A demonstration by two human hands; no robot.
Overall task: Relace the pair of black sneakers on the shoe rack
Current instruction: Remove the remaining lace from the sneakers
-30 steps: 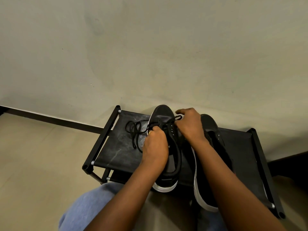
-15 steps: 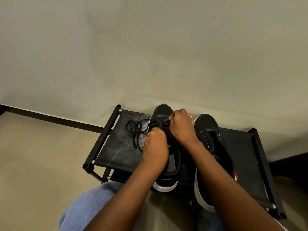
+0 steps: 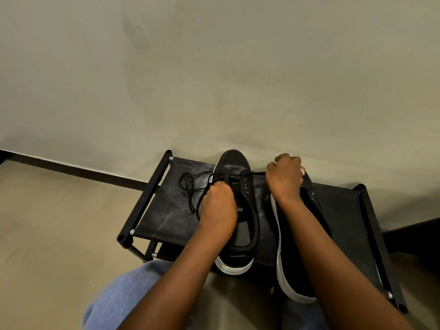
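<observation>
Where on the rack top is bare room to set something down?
Front-left fabric between left rail and left sneaker, nearer than the slack lace; also between right sneaker and right rail. Crowded mid-shelf around left hand and right hand.

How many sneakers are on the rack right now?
2. The left sneaker sits on the shoe rack under the left hand; the right sneaker lies beside it, partly under the right forearm. The lower shelf is mostly hidden.
</observation>
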